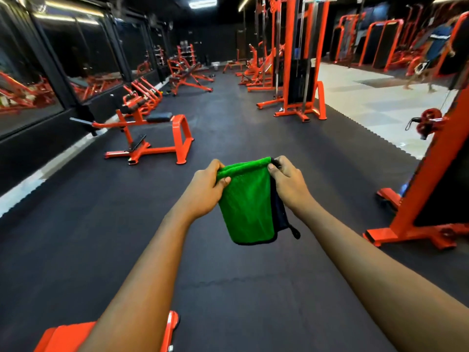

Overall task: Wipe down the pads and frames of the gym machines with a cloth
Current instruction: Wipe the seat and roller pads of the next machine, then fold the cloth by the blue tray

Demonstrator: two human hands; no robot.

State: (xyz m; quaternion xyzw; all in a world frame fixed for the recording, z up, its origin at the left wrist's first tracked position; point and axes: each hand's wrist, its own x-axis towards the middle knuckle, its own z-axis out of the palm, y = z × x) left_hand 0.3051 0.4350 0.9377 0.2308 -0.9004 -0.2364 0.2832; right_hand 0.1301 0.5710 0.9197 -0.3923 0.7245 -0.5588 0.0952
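A dark rubber floor (76,237) runs from near to far through the whole room, with a wall of mirrors (83,54) along its left side and a strip of pale floor (368,97) at the far right. A tall orange cable machine (290,72) stands far off, right of centre, at the edge where the dark floor meets the pale one. At the near right an orange machine frame (431,179) slants up from a flat base on the floor. On the left, midway back, sits a low orange bench machine (152,146) with a black pad (159,117) on top, and more orange machines stand behind it along the mirrors. A piece of an orange frame (66,336) shows at the near left corner. A blurred person (436,44) is at the far right. The green cloth (245,204) hangs folded in mid-air at the centre, above the floor and well apart from every machine, with a dark layer behind it. The left hand (206,185) pinches its upper left corner, fingers curled over the edge; the right hand (288,182) pinches the upper right corner likewise. A small black loop (295,233) dangles from the cloth's lower right corner.
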